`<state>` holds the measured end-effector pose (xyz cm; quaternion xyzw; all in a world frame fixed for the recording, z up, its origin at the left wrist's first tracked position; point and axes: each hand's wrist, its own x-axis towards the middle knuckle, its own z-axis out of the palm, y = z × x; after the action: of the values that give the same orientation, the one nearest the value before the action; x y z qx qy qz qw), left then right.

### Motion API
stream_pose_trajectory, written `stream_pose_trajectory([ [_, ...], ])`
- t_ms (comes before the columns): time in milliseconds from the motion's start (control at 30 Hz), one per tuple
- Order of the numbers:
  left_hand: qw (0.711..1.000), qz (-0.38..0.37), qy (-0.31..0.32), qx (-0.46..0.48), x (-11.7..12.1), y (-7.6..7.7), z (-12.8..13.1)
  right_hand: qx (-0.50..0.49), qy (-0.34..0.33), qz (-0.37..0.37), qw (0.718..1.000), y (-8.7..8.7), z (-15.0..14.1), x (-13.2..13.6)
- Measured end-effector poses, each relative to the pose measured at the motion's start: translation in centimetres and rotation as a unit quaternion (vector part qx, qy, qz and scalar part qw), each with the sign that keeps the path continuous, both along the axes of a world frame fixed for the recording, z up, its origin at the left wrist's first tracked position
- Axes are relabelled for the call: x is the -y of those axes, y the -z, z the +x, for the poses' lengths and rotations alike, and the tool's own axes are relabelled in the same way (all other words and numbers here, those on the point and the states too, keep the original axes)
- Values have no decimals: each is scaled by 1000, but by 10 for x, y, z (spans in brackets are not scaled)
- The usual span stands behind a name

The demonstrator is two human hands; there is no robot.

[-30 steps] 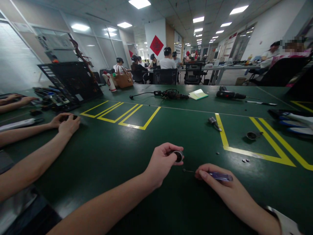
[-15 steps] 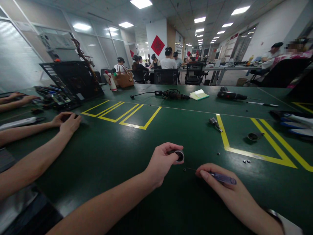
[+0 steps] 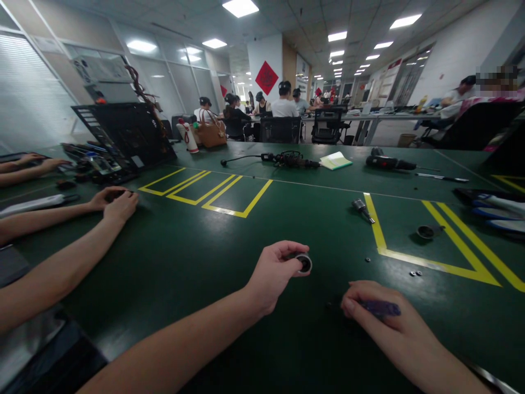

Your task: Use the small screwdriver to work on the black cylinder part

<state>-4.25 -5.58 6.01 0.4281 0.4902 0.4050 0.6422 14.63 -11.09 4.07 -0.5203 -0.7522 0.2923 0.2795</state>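
Here, left hand (image 3: 274, 273) around metal ring (image 3: 304, 264).

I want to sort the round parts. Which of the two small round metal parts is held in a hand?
The ring-shaped part in the left hand; the cup-shaped part lies alone inside the yellow lines.

Open-plan workshop office: taped green worktables (image 3: 205, 241), tools, seated workers (image 3: 283, 104).
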Motion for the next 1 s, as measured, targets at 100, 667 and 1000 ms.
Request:
stream_pose_trajectory([
  [100,1000,-7,-8,6,0,2,0,5,-18,62,998,7,2,2],
  [667,1000,-10,18,4,10,7,9,60,-50,371,925,5,-1,14],
  [1000,998,51,34,8,11,17,9,84,-65,392,914,1,-6,14],
])
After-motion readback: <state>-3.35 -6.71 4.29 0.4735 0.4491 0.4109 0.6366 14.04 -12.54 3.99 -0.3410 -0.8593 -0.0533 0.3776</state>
